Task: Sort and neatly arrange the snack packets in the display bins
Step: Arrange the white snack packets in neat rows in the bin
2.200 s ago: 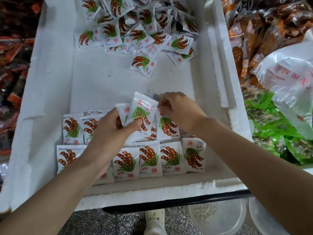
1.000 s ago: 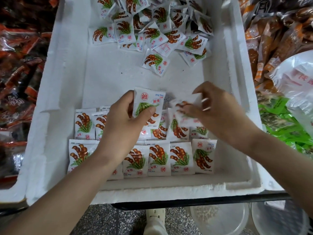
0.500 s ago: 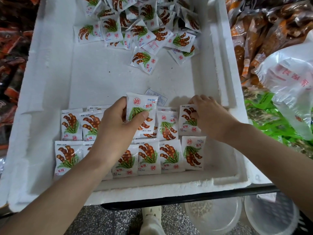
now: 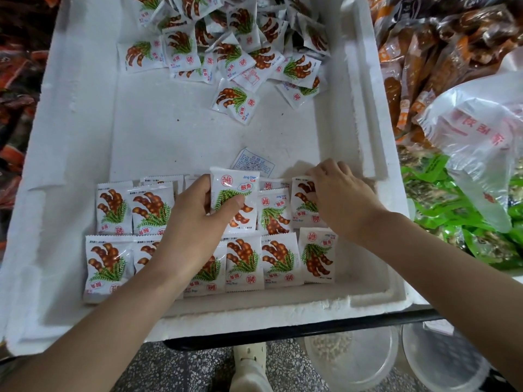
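Left grip [image 4: 195, 222] clamped on one snack packet [image 4: 235, 190], thumb across its face, long axis pointing away from me | its gap in the back row [image 4: 150, 206] lies directly beneath | right grip [image 4: 342, 199] covers the end packet [image 4: 301, 203]; pinching or pressing, I cannot tell.

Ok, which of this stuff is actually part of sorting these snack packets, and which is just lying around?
Part of the job: foam bin, loose pile of packets, neat rows, raised packet gripped by the left hand, end packet under the right hand.
Just lying about: printed paper slip, white plastic bag, green packets, orange-brown packets, clear tubs below.
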Demonstrator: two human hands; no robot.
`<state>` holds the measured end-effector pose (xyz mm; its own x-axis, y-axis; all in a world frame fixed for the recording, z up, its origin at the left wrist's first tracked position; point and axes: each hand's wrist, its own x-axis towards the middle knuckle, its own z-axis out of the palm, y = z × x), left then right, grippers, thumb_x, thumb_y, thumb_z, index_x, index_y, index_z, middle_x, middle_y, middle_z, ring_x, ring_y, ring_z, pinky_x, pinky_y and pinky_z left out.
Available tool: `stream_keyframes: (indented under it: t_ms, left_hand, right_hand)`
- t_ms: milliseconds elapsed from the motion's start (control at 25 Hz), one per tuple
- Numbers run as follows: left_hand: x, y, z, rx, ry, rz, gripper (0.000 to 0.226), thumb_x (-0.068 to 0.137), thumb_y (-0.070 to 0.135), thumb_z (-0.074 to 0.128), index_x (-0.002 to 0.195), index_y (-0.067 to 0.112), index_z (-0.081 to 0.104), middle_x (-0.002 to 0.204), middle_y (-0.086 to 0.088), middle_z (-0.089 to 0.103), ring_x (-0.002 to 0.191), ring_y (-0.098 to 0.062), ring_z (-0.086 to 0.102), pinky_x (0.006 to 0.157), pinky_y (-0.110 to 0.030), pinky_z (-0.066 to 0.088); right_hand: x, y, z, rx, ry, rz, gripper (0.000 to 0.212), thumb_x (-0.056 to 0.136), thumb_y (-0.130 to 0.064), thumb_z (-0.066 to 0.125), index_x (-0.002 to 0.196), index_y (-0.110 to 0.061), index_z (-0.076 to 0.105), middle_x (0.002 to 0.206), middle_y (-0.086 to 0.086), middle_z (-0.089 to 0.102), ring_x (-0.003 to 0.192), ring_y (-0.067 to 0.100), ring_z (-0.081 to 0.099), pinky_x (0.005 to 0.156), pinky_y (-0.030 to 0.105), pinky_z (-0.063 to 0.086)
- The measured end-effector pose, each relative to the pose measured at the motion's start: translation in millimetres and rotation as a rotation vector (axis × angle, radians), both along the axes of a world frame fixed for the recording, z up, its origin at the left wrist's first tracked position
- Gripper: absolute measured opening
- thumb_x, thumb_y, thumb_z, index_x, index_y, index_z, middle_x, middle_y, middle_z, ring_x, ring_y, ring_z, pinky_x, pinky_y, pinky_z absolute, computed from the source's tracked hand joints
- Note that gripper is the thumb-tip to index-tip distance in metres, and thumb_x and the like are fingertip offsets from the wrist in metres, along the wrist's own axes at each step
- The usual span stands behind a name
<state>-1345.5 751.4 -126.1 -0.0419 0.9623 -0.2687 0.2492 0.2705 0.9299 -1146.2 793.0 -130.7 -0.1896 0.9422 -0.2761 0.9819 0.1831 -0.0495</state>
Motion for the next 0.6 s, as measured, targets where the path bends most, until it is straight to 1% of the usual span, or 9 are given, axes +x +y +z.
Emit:
stream_keyframes:
  t_ms: [40,120,160,200,240,280,360,480,600]
  left_hand:
    - [0.6,0.2,-0.2,-0.008,-0.005,-0.001,0.022,0.092,0.016,0.059,0.112,0.025,0.06,0.099,0.023,0.064,0.083,0.017,0.06,0.065,0.002,0.042]
    - [1.2,0.9,-0.6,-0.021,-0.007,-0.004,0.021,0.093,0.016,0.057,0.111,0.026,0.059,0.097,0.023,0.063,0.077,0.02,0.058,0.061,0.003,0.04]
    - [0.9,1.5,-1.2,-0.025,-0.002,-0.004,0.02,0.093,0.016,0.057,0.111,0.026,0.059,0.097,0.023,0.063,0.076,0.02,0.058,0.061,0.004,0.04]
    - [-0.3,2.1,-2.1,-0.026,0.005,0.0,0.02,0.093,0.016,0.057,0.11,0.026,0.059,0.097,0.022,0.064,0.077,0.019,0.058,0.061,0.003,0.04]
    - [-1.5,2.7,-2.2,-0.025,0.01,0.008,0.019,0.093,0.017,0.057,0.11,0.026,0.059,0.097,0.021,0.065,0.078,0.018,0.059,0.061,0.003,0.04]
    - [-3.1,2.9,-2.2,-0.024,0.013,0.019,0.019,0.093,0.016,0.057,0.109,0.026,0.06,0.098,0.02,0.065,0.078,0.016,0.06,0.061,0.002,0.041]
    - [-6.2,3.5,-1.2,-0.017,0.02,0.033,0.018,0.093,0.014,0.057,0.108,0.024,0.06,0.097,0.018,0.066,0.076,0.015,0.061,0.06,0.001,0.042]
    - [-10.8,4.9,-1.0,-0.017,0.038,0.032,0.018,0.093,0.014,0.056,0.108,0.023,0.059,0.098,0.016,0.066,0.077,0.014,0.062,0.062,0.0,0.043]
    - [-12.7,7.1,-4.3,-0.031,0.064,0.012,0.022,0.092,0.013,0.058,0.111,0.023,0.058,0.104,0.014,0.066,0.086,0.009,0.061,0.068,-0.005,0.044]
  right_hand:
    - [-0.6,-0.8,0.4,0.02,0.047,0.017,0.047,0.093,-0.009,0.049,0.137,-0.01,0.031,0.136,0.007,0.036,0.125,0.022,0.036,0.098,0.03,0.039]
    - [-4.3,-2.9,4.8,0.074,0.235,0.048,0.05,0.095,-0.009,0.048,0.141,-0.013,0.03,0.141,0.003,0.036,0.129,0.018,0.035,0.102,0.027,0.035]
    - [-7.4,-3.8,7.9,0.089,0.341,0.058,0.049,0.096,-0.011,0.048,0.141,-0.015,0.033,0.14,0.001,0.039,0.128,0.016,0.037,0.103,0.025,0.033]
    - [-10.5,-4.7,9.9,0.081,0.395,0.094,0.046,0.096,-0.016,0.049,0.14,-0.017,0.036,0.138,0.0,0.043,0.127,0.015,0.038,0.104,0.024,0.031]
    - [-13.9,-5.0,10.0,0.061,0.371,0.153,0.045,0.095,-0.02,0.05,0.139,-0.018,0.039,0.135,-0.001,0.045,0.126,0.014,0.038,0.107,0.026,0.031]
    - [-17.3,-5.0,7.4,0.042,0.298,0.219,0.046,0.094,-0.026,0.052,0.137,-0.019,0.039,0.134,-0.002,0.046,0.126,0.015,0.036,0.108,0.028,0.029]
    - [-23.3,-3.3,1.8,0.011,0.157,0.302,0.052,0.091,-0.035,0.055,0.138,-0.019,0.037,0.133,-0.002,0.045,0.125,0.016,0.033,0.106,0.029,0.026]
    - [-29.7,2.6,-1.0,-0.001,0.121,0.296,0.052,0.088,-0.04,0.058,0.131,-0.017,0.04,0.129,-0.001,0.043,0.119,0.018,0.033,0.102,0.028,0.027]
    - [-30.8,10.1,-2.6,0.044,0.093,0.238,0.053,0.087,-0.042,0.057,0.128,-0.013,0.041,0.126,0.002,0.042,0.118,0.019,0.033,0.102,0.03,0.027]
